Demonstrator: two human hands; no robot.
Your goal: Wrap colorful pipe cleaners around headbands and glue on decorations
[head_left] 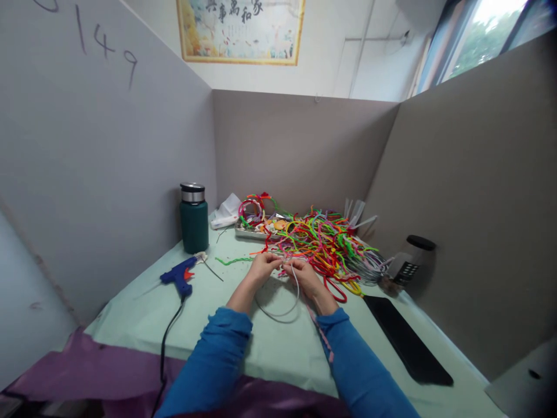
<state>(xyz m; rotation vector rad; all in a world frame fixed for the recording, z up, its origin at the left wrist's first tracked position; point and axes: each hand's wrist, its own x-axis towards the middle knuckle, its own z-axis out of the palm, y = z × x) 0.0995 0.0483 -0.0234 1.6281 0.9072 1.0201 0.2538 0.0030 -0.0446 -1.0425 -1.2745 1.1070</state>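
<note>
Grey wire loop (298, 290), pinched in the closed grip of left hand (263, 268) and right hand (305, 278), could spring apart if either's fingertips slacken.

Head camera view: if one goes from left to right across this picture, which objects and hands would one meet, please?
Dark green bottle with silver-and-black lid → crumpled white bundle → bare left hand → bare right hand → clear jar with black lid.
</note>
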